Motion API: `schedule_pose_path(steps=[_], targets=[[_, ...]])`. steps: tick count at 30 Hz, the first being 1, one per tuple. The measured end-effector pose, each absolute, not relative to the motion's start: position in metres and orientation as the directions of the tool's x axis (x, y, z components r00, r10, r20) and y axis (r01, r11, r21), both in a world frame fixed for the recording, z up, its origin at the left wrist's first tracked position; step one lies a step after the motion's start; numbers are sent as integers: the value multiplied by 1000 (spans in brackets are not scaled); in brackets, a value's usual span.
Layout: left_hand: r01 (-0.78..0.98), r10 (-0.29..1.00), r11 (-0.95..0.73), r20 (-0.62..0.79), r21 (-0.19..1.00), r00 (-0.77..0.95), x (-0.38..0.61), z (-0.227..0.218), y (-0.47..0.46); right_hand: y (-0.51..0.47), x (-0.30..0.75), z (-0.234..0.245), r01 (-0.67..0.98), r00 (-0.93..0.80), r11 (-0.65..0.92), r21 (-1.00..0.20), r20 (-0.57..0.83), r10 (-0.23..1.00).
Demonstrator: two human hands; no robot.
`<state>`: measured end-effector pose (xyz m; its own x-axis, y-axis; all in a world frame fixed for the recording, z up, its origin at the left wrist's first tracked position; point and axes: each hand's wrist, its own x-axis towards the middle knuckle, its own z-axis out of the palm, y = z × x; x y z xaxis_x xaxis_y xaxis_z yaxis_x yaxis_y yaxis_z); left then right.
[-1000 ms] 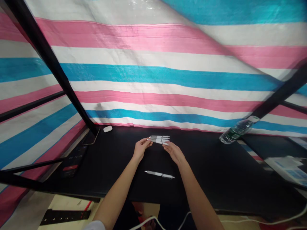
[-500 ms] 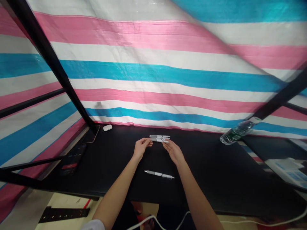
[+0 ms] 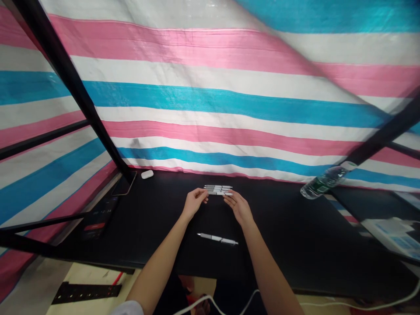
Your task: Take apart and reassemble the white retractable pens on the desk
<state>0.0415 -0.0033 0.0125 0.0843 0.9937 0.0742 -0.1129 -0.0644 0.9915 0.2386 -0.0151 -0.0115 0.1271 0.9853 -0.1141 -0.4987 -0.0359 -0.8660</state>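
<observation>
The left hand [image 3: 196, 203] and right hand [image 3: 238, 208] had fingers pressed together at opposite ends of a row of white pens [image 3: 218, 190], mid-frame on the black desk [image 3: 295, 227]; any actual pinch could not be told. Another pen [image 3: 217, 239] lay below.

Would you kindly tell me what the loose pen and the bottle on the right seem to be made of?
The pen looks like glossy white plastic with grey, possibly metal, trim, given its sheen. The bottle looks like clear plastic: it is see-through and shiny.
</observation>
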Motion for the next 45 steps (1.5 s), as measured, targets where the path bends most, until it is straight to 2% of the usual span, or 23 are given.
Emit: schedule_pose_path(steps=[8, 14, 21, 25, 30, 34, 38, 45], targets=[[-127, 981, -124, 141, 984, 136, 42, 7, 0, -15, 238, -11, -504, 150, -31, -863, -123, 981], [-27, 991, -72, 74, 997, 115, 41, 5, -1, -13, 240, -14, -500, 134, -35, -866, -117, 984], [-86, 977, -132, 144, 988, 159, 42, 5, 0, -12, 242, -17, -504, 138, -25, -863, -109, 984], [-30, 984, -108, 111, 994, 139, 42, 3, 0, -12, 241, -17, -521, 130, -40, -853, -126, 983], [-101, 979, -117, 131, 988, 153, 42, 4, 0, -14, 240, -13, -518, 151, -25, -855, -119, 981], [-82, 971, -124, 138, 989, 194, 41, 6, -1, -15, 239, -12, -520, 145, -26, -854, -119, 982], [-43, 986, -92, 97, 995, 136, 40, 7, -1, -14, 239, -12, -529, 143, -27, -848, -120, 982], [-116, 974, -123, 142, 986, 177, 40, 9, -1, -16, 237, -9, -535, 144, -22, -845, -117, 983]])
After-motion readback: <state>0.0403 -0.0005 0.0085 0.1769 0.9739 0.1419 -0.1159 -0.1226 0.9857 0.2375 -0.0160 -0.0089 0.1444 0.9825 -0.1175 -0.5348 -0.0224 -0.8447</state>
